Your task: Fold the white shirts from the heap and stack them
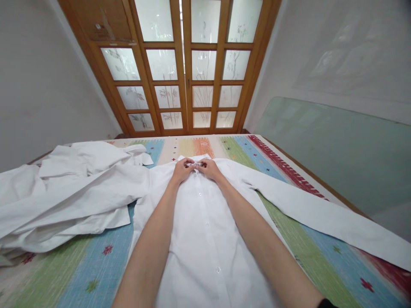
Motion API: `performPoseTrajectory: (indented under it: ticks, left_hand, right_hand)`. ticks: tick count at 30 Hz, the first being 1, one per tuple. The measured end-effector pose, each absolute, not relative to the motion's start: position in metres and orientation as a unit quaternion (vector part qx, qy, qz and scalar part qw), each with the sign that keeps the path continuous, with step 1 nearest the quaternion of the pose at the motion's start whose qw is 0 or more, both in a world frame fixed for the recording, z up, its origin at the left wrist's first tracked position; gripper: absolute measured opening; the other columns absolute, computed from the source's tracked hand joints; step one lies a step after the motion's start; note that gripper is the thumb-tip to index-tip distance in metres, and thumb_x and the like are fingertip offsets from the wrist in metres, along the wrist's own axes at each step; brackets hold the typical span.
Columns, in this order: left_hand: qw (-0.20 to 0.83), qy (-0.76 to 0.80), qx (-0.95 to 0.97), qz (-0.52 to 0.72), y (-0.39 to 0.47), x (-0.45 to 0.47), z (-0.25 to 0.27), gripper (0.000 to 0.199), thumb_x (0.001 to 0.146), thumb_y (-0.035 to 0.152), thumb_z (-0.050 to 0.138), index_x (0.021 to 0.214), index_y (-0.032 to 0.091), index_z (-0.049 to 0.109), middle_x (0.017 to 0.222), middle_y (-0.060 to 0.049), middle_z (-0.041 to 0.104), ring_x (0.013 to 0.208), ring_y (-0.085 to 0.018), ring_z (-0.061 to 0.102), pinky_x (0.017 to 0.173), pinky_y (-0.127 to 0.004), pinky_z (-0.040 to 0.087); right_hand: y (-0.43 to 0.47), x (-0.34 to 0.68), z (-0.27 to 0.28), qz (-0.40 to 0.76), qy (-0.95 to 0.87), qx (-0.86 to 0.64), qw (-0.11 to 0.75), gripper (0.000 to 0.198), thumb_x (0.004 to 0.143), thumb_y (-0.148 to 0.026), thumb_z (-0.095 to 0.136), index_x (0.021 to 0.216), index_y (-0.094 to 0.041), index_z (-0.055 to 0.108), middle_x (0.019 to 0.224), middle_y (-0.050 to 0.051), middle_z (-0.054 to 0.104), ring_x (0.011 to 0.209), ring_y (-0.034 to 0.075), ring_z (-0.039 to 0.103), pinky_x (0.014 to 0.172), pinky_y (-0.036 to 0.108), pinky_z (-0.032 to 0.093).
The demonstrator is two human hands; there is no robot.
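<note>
A white button-up shirt (199,239) lies front up with its collar at the far end and its sleeves out to the sides. At the collar, my left hand (184,169) pinches the cloth near the top of the button front. My right hand (208,168) grips the other side of the same spot, its fingertips close to those of the left. Whatever button sits between the fingers is too small to make out. Below the hands, several small buttons run down the front and look fastened.
More white garments (80,184) lie heaped at the left, touching the shirt's left sleeve. Underneath is a striped, patterned cover (105,256). A pale green board (334,149) stands along the right wall, and wooden glass-paned doors (186,85) close off the far end.
</note>
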State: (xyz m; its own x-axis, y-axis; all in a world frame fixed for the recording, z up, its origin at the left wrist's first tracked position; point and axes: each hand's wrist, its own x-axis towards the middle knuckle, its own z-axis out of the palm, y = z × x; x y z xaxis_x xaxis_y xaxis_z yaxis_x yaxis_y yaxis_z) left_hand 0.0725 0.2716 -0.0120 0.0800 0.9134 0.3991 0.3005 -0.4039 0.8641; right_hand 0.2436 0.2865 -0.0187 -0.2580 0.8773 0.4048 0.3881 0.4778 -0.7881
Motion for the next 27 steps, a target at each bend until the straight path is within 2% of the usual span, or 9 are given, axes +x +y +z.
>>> performPoseTrajectory:
  ticks: [10,19,27]
  left_hand:
    - [0.320,0.443,0.661,0.515,0.269,0.074,-0.013,0.018,0.067,0.025,0.073,0.079,0.016,0.063,0.080,-0.001,0.068,0.063,-0.011,0.060,0.060,-0.023,0.051]
    - [0.363,0.431,0.649,0.512,0.268,0.075,-0.013,0.023,0.066,0.027,0.073,0.081,0.015,0.061,0.082,-0.001,0.067,0.055,-0.008,0.057,0.055,-0.023,0.051]
    - [0.340,0.432,0.672,0.497,0.266,0.076,-0.009,0.025,0.064,0.029,0.073,0.082,0.016,0.062,0.084,-0.002,0.067,0.057,-0.009,0.056,0.056,-0.022,0.047]
  right_hand:
    - [0.281,0.247,-0.015,0.315,-0.730,-0.420,0.438,0.032,0.070,-0.046,0.074,0.079,-0.015,0.072,0.068,0.001,0.064,0.063,0.013,0.055,0.059,0.024,0.041]
    - [0.276,0.246,-0.009,0.331,-0.717,-0.437,0.431,0.013,0.076,-0.027,0.062,0.076,-0.015,0.068,0.053,-0.004,0.056,0.050,0.011,0.050,0.055,0.023,0.039]
    - [0.276,0.244,-0.009,0.327,-0.719,-0.443,0.424,0.011,0.076,-0.024,0.057,0.070,-0.016,0.063,0.055,-0.005,0.055,0.056,0.012,0.050,0.058,0.023,0.038]
